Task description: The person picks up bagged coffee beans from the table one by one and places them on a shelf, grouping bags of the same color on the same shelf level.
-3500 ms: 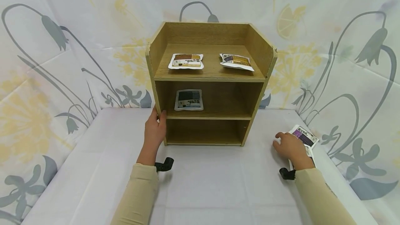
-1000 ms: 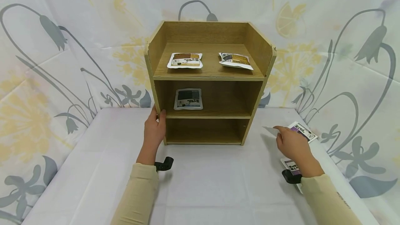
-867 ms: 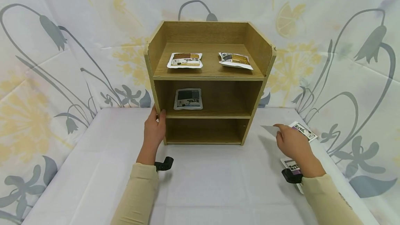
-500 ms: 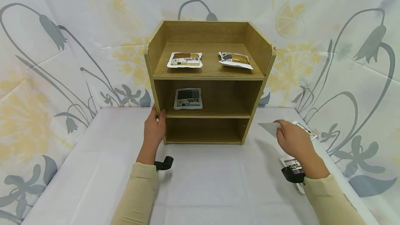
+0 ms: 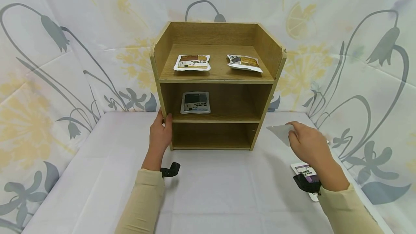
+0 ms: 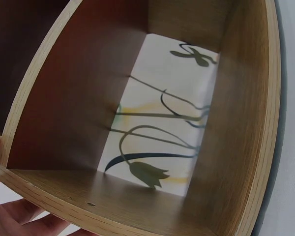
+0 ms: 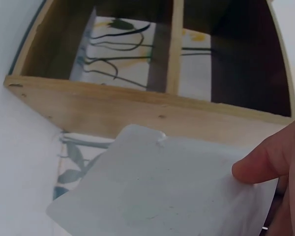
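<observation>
A small wooden three-tier shelf (image 5: pixel 208 81) stands on the table. My left hand (image 5: pixel 161 133) grips the edge of its left side panel; in the left wrist view, fingers (image 6: pixel 27 216) wrap around that panel. To the right of the shelf, my right hand (image 5: pixel 308 142) pinches a flat sealed pouch (image 5: pixel 280 133) by its edge, lifted above the table. Its plain whitish side faces the right wrist camera, the thumb (image 7: pixel 263 162) pressed on it. A purple-and-white pouch (image 5: pixel 304 169) lies on the table, partly covered by my right wrist and its black strap.
Two pouches lie on the top tier, a brown-and-white pouch (image 5: pixel 192 63) and a yellow-brown pouch (image 5: pixel 244 63). A dark pouch (image 5: pixel 195 102) lies in the middle tier, left. Flower-print cloth (image 5: pixel 357 82) surrounds the white table (image 5: pixel 221 198).
My right hand has taken up a pouch from the right side and raised it slightly, drifting a little rightward lately. My left hand stays on the shelf.
</observation>
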Demonstrator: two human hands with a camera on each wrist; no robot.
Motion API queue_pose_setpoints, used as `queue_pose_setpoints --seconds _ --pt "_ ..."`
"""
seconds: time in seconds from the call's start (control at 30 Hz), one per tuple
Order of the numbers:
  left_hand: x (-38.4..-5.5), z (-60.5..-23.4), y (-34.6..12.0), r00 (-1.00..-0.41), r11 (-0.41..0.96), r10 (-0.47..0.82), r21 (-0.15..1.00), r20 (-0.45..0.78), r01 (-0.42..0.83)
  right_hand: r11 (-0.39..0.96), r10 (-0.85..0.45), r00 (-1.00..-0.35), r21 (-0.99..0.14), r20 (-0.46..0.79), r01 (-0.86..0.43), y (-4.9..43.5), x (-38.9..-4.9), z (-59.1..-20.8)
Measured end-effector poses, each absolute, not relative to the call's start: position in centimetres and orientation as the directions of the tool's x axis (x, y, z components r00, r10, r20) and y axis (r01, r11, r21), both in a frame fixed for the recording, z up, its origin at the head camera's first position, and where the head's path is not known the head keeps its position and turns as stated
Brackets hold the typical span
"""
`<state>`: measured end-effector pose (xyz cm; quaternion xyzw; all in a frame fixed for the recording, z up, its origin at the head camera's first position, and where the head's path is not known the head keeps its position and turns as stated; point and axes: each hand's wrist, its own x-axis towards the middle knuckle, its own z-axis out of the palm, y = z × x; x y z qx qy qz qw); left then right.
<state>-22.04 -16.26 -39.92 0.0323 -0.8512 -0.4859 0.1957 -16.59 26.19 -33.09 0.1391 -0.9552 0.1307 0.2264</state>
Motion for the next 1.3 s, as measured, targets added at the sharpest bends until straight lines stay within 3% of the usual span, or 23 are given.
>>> queue_pose_setpoints --seconds 0.5,1.3 --pt "-22.0 -39.7 -16.4 -0.925 0.522 -0.240 0.842 0.295 0.133 0.902 -0.214 -0.823 -0.218 0.526 -0.373 24.4 -14.8 -31.1" --pt "-21.8 -39.7 -16.3 -0.924 0.518 -0.241 0.844 0.297 0.137 0.748 -0.290 -0.621 -0.232 0.728 -0.622 19.7 -14.2 -30.2"
